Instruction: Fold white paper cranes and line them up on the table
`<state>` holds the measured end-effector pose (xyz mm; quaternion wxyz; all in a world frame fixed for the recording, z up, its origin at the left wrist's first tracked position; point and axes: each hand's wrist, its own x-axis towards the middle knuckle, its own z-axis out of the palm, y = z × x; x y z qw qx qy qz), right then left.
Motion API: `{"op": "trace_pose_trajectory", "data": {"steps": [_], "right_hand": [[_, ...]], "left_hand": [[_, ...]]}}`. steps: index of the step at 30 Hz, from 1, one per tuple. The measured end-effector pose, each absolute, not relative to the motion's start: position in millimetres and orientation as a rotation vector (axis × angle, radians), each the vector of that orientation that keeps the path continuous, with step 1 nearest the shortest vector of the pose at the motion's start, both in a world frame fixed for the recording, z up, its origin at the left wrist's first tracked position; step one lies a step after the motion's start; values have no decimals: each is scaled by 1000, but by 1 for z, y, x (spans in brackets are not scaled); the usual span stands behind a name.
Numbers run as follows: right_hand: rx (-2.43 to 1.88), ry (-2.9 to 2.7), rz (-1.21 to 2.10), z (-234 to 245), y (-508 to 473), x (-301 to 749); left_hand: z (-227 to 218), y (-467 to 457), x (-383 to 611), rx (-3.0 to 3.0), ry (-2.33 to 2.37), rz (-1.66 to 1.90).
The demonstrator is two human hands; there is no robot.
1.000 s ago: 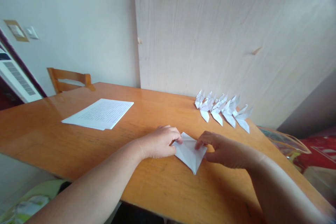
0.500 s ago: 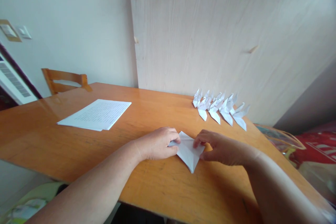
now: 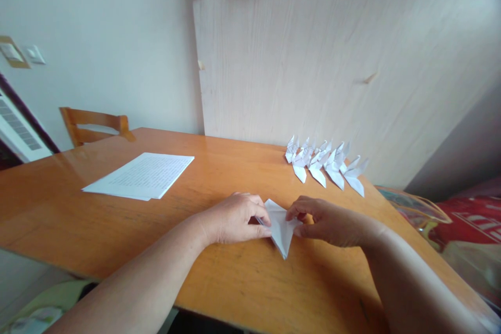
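A small folded sheet of white paper [image 3: 281, 227] lies on the wooden table, one narrow point toward me and another pointing away. My left hand [image 3: 242, 219] pinches its left edge between thumb and fingers. On the opposite side, my right hand [image 3: 321, 222] grips the right corner, thumb below and fingers above. The fingertips cover both side corners of the paper. Beyond my right hand stand several folded white paper cranes [image 3: 318, 164], grouped in rows with wings and necks raised.
A stack of printed paper sheets [image 3: 143, 176] lies to the left on the wooden table [image 3: 129, 224]. A wooden chair [image 3: 94, 122] stands at the far left edge. Behind the table rises a pale wood panel [image 3: 313, 62]. Red bags [image 3: 469, 219] sit beyond the right edge.
The left side of the paper has been drawn inward, so it looks narrower. My left thumb and fingers have moved slightly right. The whole view has tilted up a little.
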<state>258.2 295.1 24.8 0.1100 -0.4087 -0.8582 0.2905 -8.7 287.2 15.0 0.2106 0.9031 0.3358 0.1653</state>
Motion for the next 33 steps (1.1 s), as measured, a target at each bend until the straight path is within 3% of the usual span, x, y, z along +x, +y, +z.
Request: {"op": "trace_pose_trajectory", "data": {"steps": [15,33], "right_hand": [[-1156,-2415,917,23,297,256],[-1257,-2269,803,17,300,244]], "left_hand": [[11,300,-6,2381,915,744],[10,294,-7,2189,1009,639]]}}
